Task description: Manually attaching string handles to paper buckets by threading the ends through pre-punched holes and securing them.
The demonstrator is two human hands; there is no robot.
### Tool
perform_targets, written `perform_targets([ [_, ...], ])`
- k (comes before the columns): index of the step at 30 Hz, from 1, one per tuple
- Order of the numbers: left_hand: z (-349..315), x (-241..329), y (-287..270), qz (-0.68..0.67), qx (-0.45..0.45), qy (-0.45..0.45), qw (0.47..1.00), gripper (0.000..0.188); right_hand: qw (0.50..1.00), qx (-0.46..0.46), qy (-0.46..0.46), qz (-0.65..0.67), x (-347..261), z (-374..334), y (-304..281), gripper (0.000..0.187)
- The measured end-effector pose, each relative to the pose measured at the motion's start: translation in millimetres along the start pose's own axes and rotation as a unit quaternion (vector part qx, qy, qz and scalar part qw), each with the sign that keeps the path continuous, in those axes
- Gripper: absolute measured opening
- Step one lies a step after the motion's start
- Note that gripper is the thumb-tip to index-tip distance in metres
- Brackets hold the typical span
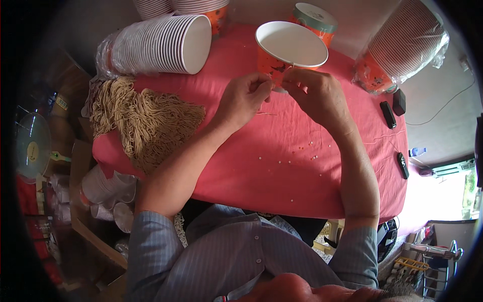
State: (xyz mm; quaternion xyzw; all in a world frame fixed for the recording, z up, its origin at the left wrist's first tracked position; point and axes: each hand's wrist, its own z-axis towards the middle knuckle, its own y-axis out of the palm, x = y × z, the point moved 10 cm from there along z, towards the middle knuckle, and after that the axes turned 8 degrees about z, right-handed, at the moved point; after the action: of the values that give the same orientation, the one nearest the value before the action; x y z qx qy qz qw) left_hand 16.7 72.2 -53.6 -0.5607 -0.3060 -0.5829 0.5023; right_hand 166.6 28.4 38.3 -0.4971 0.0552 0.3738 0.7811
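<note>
Open orange tub [292, 44] with a white interior, mouth upward, stood on the red cloth [236, 166] just beyond the two hands. The left hand [244, 98] had thumb and fingers drawn together; whether they grasped anything could not be told. The right hand [322, 95] had bent fingers in front of the tub's wall, a thin pale strand showing at their tips; its grip, and any contact with the tub, could not be determined. A green-topped orange tub [317, 20] stood behind. Plastic-wrapped nested tubs lay sideways at left [151, 45], beside beige cords [156, 118]; another wrapped stack [400, 45] leaned at right. At lower left, a cardboard box [98, 241] held paper cups [98, 186].
</note>
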Motion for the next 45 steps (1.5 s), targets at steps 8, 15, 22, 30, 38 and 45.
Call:
perform_targets([
  [8, -2, 5, 0, 0.021, -0.002, 0.008, 1.0, 0.019, 0.998, -0.06, 0.007, -0.015, -11, -3, 7, 0.012],
  [15, 0, 3, 0, 0.025, -0.001, 0.028, 0.999, 0.02, 0.999, -0.049, -0.004, -0.013, -9, -4, 11, 0.011],
  [22, 0, 2, -1, 0.057, 0.001, 0.034, 0.998, 0.02, 0.998, -0.059, 0.008, -0.022, 2, -5, 22, 0.012],
  [30, -2, 6, -2, 0.079, 0.017, 0.046, 0.996, 0.014, 0.997, -0.077, 0.019, -0.022, 5, -7, 27, 0.013],
  [38, -3, 8, 5, 0.082, -0.021, 0.06, 0.995, 0.02, 0.996, -0.081, 0.02, 0.04, -11, -3, 6, 0.014],
  [45, -4, 10, 3, 0.034, -0.021, 0.043, 0.998, 0.02, 0.996, -0.072, -0.002, 0.058, -26, -3, -1, 0.012],
])
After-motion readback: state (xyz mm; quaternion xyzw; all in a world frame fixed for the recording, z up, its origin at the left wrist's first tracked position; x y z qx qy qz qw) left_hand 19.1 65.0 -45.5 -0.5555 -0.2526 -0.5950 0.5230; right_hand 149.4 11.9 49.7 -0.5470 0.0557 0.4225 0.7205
